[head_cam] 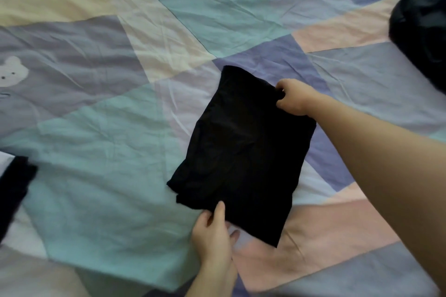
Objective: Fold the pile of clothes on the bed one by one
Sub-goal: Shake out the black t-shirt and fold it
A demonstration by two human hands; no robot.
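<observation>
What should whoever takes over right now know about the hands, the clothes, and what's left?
Left hand pinches the near edge of the folded black garment; right hand grips its far right edge. It lies mid-bed on the patchwork sheet, folded to a rectangle. A dark folded stack sits at the left edge. A dark heap at far right is still to fold.

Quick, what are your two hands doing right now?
Left hand: pinching the near edge of the black cloth.
Right hand: gripping the cloth's far right edge.
</observation>
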